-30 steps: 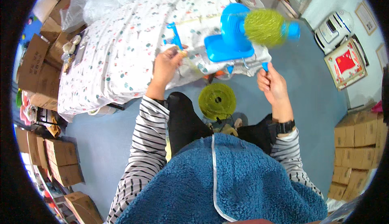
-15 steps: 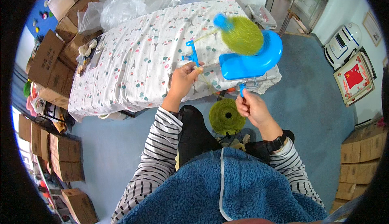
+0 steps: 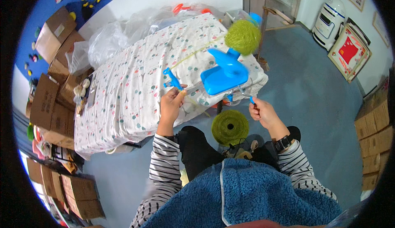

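Observation:
A blue yarn winder [image 3: 224,81] is fixed at the near right edge of the bed-like table, with a ball of yellow-green yarn [image 3: 242,37] on its tilted, motion-blurred spool arm. My right hand [image 3: 265,113] is closed round the small blue grip of the winder's metal crank [image 3: 243,93]. Beside the blue yarn guide [image 3: 173,79], my left hand [image 3: 170,105] pinches the green strand; its fingertips partly hide the guide's lower end. From the guide the strand runs up to the ball. Below, between my legs, a large green yarn cone [image 3: 230,128] stands near the floor.
A patterned white cloth [image 3: 135,79] covers the table, with clear plastic bags [image 3: 109,44] heaped along its far side. Cardboard boxes [image 3: 53,100] pile up at left, and more boxes [image 3: 372,133] at right. A white robot-shaped machine [image 3: 329,24] and a framed picture [image 3: 349,51] lean by the right wall.
My right hand has turned the crank outward to the right. The spool arm and yarn ball have swung round to another angle. The view has shifted; my left hand keeps its pinch by the guide.

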A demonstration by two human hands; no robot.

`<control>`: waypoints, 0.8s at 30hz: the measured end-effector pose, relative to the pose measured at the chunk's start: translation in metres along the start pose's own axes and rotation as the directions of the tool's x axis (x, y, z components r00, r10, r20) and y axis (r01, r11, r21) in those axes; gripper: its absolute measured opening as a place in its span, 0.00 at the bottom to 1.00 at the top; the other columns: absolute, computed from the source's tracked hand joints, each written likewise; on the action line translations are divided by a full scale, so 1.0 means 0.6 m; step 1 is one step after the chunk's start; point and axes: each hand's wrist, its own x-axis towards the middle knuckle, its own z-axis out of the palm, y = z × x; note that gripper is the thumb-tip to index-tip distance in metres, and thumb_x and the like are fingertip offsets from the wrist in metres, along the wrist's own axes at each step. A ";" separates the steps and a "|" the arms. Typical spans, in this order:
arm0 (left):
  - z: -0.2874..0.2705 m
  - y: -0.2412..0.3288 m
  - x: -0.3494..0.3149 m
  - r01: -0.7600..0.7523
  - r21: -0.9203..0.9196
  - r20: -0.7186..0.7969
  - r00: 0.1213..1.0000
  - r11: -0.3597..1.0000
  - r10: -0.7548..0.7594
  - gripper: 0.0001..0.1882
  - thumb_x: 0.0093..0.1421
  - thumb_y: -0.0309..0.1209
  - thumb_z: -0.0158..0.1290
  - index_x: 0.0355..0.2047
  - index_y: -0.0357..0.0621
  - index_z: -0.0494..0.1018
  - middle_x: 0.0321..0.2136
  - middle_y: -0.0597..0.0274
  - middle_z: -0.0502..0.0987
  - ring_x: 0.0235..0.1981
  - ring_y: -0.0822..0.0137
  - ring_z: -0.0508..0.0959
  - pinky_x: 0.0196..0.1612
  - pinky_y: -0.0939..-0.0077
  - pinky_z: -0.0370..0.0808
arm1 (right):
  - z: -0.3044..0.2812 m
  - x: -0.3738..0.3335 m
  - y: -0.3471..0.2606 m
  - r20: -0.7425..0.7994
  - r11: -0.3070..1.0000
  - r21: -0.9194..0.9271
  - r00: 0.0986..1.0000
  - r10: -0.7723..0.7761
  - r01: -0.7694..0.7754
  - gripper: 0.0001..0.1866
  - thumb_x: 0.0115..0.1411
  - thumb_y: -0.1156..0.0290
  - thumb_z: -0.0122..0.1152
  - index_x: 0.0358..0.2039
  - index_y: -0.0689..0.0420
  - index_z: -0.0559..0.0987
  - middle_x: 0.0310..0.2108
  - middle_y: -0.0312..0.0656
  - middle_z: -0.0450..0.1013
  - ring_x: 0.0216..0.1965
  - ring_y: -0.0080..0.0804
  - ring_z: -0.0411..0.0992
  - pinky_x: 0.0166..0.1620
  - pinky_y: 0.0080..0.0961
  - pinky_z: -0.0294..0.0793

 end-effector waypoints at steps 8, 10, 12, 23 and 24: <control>0.001 -0.007 0.001 -0.021 -0.070 -0.009 1.000 0.997 0.020 0.14 0.64 0.35 0.57 0.45 0.40 0.79 0.18 0.75 0.68 0.19 0.84 0.63 0.24 0.87 0.59 | 0.037 -0.027 -0.078 0.041 0.981 0.115 0.986 -0.165 0.159 0.22 0.72 0.52 0.43 0.26 0.54 0.70 0.18 0.29 0.58 0.18 0.19 0.53 0.23 0.20 0.53; 0.000 -0.006 0.000 -0.013 -0.050 -0.012 1.000 0.999 0.013 0.14 0.64 0.35 0.58 0.46 0.40 0.79 0.18 0.75 0.68 0.19 0.84 0.63 0.24 0.87 0.59 | 0.060 -0.030 -0.082 0.087 0.975 0.127 0.977 -0.197 0.185 0.22 0.72 0.52 0.43 0.26 0.54 0.70 0.18 0.29 0.58 0.18 0.18 0.53 0.23 0.20 0.53; 0.000 -0.004 0.001 -0.013 -0.045 -0.012 1.000 0.999 0.013 0.14 0.64 0.35 0.58 0.46 0.40 0.79 0.19 0.75 0.68 0.19 0.84 0.63 0.24 0.87 0.59 | 0.081 -0.031 -0.079 0.149 0.976 0.127 0.969 -0.197 0.179 0.23 0.73 0.50 0.40 0.27 0.54 0.69 0.18 0.29 0.58 0.18 0.18 0.53 0.23 0.19 0.54; 0.002 0.001 -0.002 -0.038 0.014 -0.031 0.999 0.999 0.038 0.13 0.64 0.35 0.57 0.45 0.41 0.80 0.18 0.74 0.69 0.20 0.84 0.64 0.24 0.87 0.60 | 0.138 -0.009 -0.014 0.339 0.997 0.018 0.937 -0.081 0.080 0.27 0.72 0.47 0.41 0.23 0.55 0.69 0.17 0.30 0.58 0.17 0.19 0.55 0.23 0.19 0.55; 0.002 0.001 -0.001 -0.025 0.012 -0.034 0.999 1.000 0.025 0.14 0.64 0.35 0.57 0.45 0.41 0.80 0.18 0.74 0.69 0.20 0.84 0.64 0.24 0.87 0.60 | 0.137 -0.005 -0.006 0.338 0.998 -0.004 0.939 -0.063 0.068 0.27 0.72 0.48 0.41 0.23 0.55 0.69 0.17 0.30 0.58 0.17 0.19 0.55 0.23 0.19 0.55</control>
